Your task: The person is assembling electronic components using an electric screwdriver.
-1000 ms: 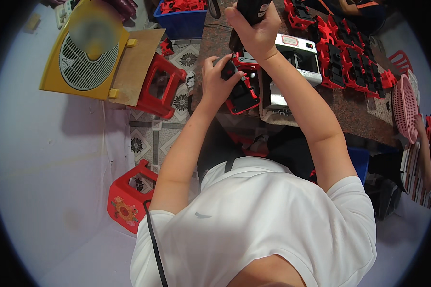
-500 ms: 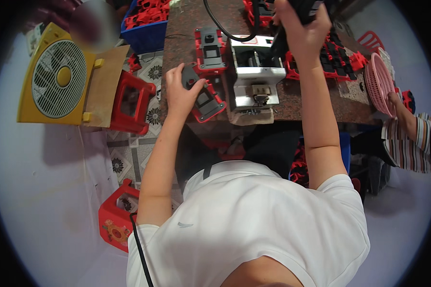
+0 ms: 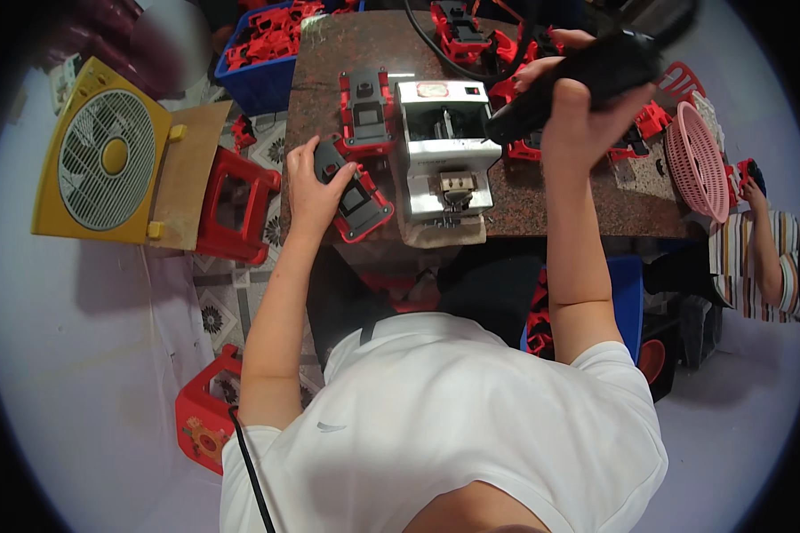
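My left hand (image 3: pixel 317 191) is closed round the left side of a grey-and-red plastic housing (image 3: pixel 364 209) at the table's near edge. A second grey-and-red housing (image 3: pixel 367 107) lies flat just behind it. My right hand (image 3: pixel 578 120) grips a black electric screwdriver (image 3: pixel 596 75), held up and tilted. Its narrow end points down and left, by the right side of a white machine (image 3: pixel 449 151) that looks like a screw feeder. The top end of the screwdriver is blurred.
More red-and-black parts (image 3: pixel 458 31) lie along the far side of the stone table (image 3: pixel 542 200). A pink basket (image 3: pixel 695 160) stands at the right edge, beside another person's arm (image 3: pixel 764 240). A blue bin (image 3: pixel 258 84) of red parts and a yellow fan (image 3: pixel 107 151) are left.
My right hand has turned and lowered the screwdriver beside the white machine. The left hand keeps its hold on the housing. The other person's hand has left the basket. My view has shifted slightly.
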`<action>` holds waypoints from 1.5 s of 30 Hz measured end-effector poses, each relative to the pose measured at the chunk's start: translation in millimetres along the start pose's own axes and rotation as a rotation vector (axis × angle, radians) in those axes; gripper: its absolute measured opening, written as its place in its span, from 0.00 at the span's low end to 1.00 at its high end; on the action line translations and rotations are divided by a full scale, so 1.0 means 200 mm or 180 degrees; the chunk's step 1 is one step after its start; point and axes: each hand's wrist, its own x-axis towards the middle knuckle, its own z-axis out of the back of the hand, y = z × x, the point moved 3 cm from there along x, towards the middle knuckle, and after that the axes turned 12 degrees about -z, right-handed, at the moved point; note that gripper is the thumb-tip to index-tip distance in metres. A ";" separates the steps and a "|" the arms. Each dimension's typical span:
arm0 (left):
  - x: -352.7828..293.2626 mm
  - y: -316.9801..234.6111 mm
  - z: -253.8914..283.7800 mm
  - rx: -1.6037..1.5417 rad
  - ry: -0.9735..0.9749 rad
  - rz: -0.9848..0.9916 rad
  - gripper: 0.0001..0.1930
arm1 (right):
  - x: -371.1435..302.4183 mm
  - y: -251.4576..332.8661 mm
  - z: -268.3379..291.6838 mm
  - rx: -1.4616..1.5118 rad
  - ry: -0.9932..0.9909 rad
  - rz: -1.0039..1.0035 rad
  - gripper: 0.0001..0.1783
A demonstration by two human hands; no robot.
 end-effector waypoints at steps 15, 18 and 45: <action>0.00 0.00 0.01 0.0087 -0.0019 0.0027 0.37 | -0.13 0.09 0.05 -0.0710 -0.0177 -0.0172 0.34; 0.00 0.00 0.00 0.0076 -0.0003 0.0068 0.37 | -0.16 0.07 0.02 -0.0644 -0.0169 -0.0359 0.30; 0.00 0.02 -0.01 0.0121 0.0021 0.0059 0.37 | -0.46 -0.10 0.01 -0.0294 0.0156 -0.0640 0.26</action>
